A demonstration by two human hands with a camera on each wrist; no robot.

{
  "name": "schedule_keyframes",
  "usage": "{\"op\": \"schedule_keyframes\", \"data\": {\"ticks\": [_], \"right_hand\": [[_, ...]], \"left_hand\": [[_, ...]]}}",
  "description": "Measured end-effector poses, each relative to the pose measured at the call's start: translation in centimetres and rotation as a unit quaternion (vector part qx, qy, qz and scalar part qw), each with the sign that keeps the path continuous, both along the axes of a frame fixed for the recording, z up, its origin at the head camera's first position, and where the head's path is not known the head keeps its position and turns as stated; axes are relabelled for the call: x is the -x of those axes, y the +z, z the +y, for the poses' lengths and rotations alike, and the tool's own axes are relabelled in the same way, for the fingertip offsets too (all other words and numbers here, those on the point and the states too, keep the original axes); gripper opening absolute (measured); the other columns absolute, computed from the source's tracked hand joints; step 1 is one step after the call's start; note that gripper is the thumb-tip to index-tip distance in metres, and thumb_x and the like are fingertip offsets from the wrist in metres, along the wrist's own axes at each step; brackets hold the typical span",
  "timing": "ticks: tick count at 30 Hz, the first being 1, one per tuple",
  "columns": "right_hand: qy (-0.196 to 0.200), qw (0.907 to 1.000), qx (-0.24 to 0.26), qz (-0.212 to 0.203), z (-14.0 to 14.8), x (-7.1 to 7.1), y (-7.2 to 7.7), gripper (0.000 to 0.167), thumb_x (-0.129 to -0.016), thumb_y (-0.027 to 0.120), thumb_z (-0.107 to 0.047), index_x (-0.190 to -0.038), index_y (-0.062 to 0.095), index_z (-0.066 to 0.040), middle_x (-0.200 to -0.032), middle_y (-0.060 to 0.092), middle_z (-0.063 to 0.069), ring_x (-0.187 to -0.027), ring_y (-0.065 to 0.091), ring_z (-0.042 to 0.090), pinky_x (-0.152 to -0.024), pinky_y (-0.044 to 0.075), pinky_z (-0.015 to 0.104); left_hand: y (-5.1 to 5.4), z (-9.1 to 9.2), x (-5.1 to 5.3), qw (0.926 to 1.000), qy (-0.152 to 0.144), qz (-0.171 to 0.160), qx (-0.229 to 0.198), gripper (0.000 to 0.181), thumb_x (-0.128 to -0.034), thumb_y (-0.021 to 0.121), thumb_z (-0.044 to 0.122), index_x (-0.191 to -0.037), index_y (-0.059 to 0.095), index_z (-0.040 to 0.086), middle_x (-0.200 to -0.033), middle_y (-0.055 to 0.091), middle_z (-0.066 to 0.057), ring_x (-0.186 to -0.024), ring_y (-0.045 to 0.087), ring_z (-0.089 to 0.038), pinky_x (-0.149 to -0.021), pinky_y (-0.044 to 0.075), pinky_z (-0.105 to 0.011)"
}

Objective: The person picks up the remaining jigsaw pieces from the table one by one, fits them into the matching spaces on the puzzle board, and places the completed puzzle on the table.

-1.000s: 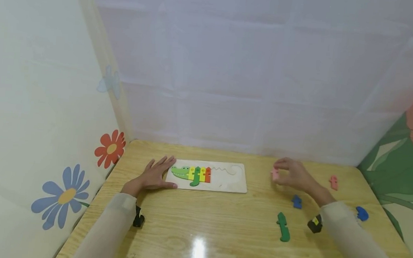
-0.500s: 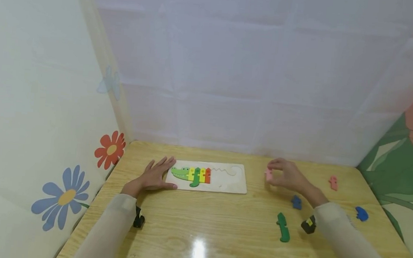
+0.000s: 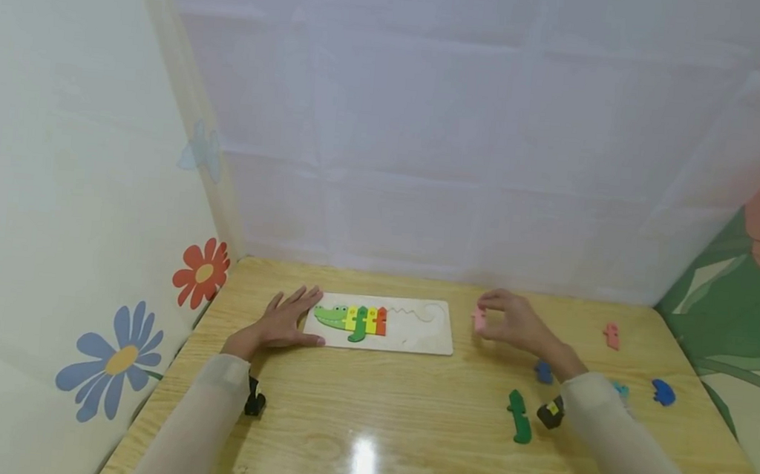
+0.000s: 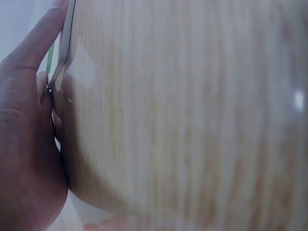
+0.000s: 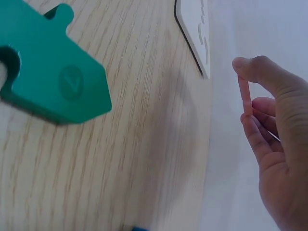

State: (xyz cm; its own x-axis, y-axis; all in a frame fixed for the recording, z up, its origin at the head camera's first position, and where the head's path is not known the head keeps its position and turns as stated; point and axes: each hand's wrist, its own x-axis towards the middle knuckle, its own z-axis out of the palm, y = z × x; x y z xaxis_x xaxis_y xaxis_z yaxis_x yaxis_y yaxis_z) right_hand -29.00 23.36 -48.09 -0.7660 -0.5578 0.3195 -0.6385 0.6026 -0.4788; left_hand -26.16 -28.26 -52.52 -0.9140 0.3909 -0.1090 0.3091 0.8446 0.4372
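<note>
A pale wooden puzzle board (image 3: 422,337) lies near the back of the table. Its left part is filled with a green crocodile head (image 3: 330,316) and yellow, green and red body pieces; the right part shows bare recess outlines. My left hand (image 3: 279,322) rests spread at the board's left end, thumb and fingers along its edges. To the right of the board my right hand (image 3: 517,324) pinches a pink puzzle piece (image 3: 479,318) between thumb and fingertips. The right wrist view shows that piece (image 5: 245,95) edge-on, raised above the table.
On the table's right side lie a green piece (image 3: 520,417), a blue piece (image 3: 543,371), another pink piece (image 3: 612,336) and a dark blue piece (image 3: 663,392). A light blue piece (image 3: 621,389) is partly hidden by the right sleeve. A white cloth wall (image 3: 382,215) stands behind.
My right hand has moved left toward the board with the pink puzzle piece. The light blue piece has come into sight beside the sleeve. My left hand stays in place.
</note>
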Motion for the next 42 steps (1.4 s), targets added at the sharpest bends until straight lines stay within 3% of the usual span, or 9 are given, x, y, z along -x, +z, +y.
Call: {"op": "schedule_keyframes", "data": {"ticks": [23, 42], "right_hand": [[0.034, 0.9994, 0.010, -0.001, -3.3, -0.5, -0.3, 0.051, -0.075, 0.091, -0.009, -0.118, 0.074, 0.013, -0.120, 0.072, 0.024, -0.112, 0.069, 0.043, -0.098, 0.057, 0.057], [0.030, 0.9993, 0.012, -0.017, -6.1, -1.0, -1.6, 0.053, -0.073, 0.095, -0.012, -0.118, 0.076, 0.008, -0.123, 0.073, 0.019, -0.116, 0.069, 0.038, -0.103, 0.055, 0.054]], "left_hand": [[0.0, 0.0, -0.1, 1.0000, -0.002, 0.002, 0.007, 0.113, -0.0871, 0.076, 0.066, -0.169, 0.025, 0.006, -0.176, 0.018, -0.015, -0.163, 0.009, -0.043, -0.124, -0.001, -0.072], [0.3, 0.2, -0.2, 1.0000, 0.000, 0.003, -0.002, 0.113, -0.0869, 0.077, 0.064, -0.168, 0.026, 0.005, -0.176, 0.018, -0.016, -0.163, 0.010, -0.044, -0.124, -0.001, -0.072]]}}
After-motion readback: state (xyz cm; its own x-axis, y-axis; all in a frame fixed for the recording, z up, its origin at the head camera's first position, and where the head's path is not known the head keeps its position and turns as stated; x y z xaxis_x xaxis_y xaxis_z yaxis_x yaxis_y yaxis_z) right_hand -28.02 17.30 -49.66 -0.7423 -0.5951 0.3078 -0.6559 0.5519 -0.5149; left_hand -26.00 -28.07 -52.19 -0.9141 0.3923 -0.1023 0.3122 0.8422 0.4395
